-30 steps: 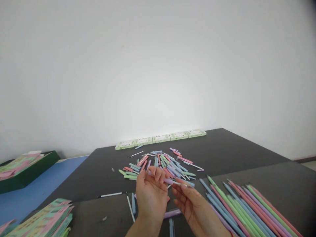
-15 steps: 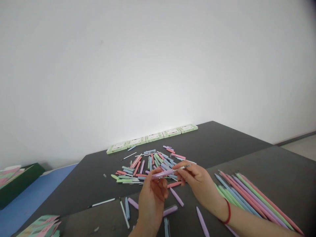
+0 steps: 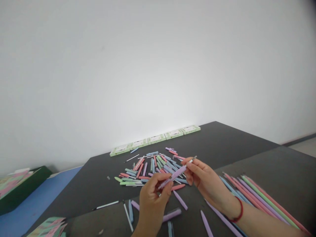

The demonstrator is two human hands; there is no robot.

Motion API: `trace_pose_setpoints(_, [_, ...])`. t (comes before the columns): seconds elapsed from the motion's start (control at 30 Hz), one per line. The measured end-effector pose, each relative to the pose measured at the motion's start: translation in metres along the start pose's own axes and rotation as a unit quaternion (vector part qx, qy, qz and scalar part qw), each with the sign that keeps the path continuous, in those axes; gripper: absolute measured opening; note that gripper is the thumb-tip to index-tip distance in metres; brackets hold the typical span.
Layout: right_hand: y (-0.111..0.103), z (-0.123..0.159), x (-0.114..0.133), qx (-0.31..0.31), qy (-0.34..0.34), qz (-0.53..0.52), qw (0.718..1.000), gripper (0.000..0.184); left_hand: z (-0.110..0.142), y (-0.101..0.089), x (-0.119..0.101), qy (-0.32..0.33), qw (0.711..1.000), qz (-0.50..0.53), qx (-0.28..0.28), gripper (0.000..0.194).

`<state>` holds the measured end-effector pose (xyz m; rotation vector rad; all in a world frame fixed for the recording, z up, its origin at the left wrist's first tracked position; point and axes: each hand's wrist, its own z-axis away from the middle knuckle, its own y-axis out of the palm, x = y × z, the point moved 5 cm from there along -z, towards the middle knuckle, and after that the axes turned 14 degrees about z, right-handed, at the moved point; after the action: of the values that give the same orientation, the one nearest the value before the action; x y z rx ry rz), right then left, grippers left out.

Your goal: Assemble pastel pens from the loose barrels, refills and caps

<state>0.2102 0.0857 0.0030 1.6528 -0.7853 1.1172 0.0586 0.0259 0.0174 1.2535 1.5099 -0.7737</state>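
Both my hands hold one purple pen (image 3: 175,173) above a dark table (image 3: 222,148). My left hand (image 3: 152,197) pinches its lower end; my right hand (image 3: 206,182), with a red band at the wrist, grips the upper part near the white tip. Behind the hands lies a heap of pastel pen parts (image 3: 150,166) in pink, blue, green and purple. Loose purple and blue pieces (image 3: 180,199) lie near my left hand.
A row of long assembled pens (image 3: 256,200) lies at the right. Several light green boxes (image 3: 154,139) line the table's far edge. A dark green tray (image 3: 17,191) sits on a blue surface at the left. Printed cards (image 3: 48,226) lie at the bottom left.
The pen has tilted up to the right, its tip higher. My right hand has shifted a little to the right; the view has moved slightly.
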Motion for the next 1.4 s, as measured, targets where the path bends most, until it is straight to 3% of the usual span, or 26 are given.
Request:
trace_pose_setpoints(0.1, [0.003,0.004,-0.005,0.0,0.026,-0.061,0.998,0.022,0.003,0.002,-0.016,0.046,0.999,0.009,-0.013,0.008])
trace_pose_setpoints(0.3, [0.0,0.007,-0.012,-0.009,0.039,-0.039,0.998,0.021,0.001,0.0,-0.008,0.011,1.0,-0.006,-0.002,0.005])
trace_pose_setpoints(0.37, [-0.003,0.005,-0.009,-0.024,0.029,0.007,0.999,0.023,-0.001,0.002,-0.001,-0.007,0.999,-0.002,0.031,0.002])
trace_pose_setpoints(0.5, [-0.008,0.0,0.001,-0.018,-0.019,0.165,0.986,0.023,0.001,0.016,0.023,-0.094,0.985,0.039,0.138,0.012])
trace_pose_setpoints(0.6, [-0.009,-0.005,0.003,0.02,-0.018,0.264,0.964,0.024,0.008,0.029,0.041,-0.172,0.95,0.138,0.221,0.016])
trace_pose_setpoints(0.7, [-0.011,-0.007,0.004,0.043,-0.001,0.291,0.956,0.023,0.015,0.037,0.05,-0.241,0.906,0.22,0.269,0.021])
trace_pose_setpoints(0.87, [-0.007,-0.004,0.001,0.067,-0.004,0.305,0.95,0.022,0.016,0.036,0.046,-0.276,0.884,0.268,0.266,0.014])
trace_pose_setpoints(1.03, [0.01,0.006,-0.012,0.094,0.0,0.281,0.955,0.021,0.019,0.035,0.047,-0.3,0.889,0.258,0.231,0.013])
trace_pose_setpoints(1.2, [0.014,0.01,-0.016,0.086,-0.012,0.277,0.957,0.024,0.022,0.032,0.053,-0.323,0.896,0.238,0.192,0.035])
trace_pose_setpoints(1.4, [0.015,0.011,-0.02,0.105,0.007,0.233,0.967,0.032,0.025,0.034,0.053,-0.322,0.887,0.289,0.163,0.029])
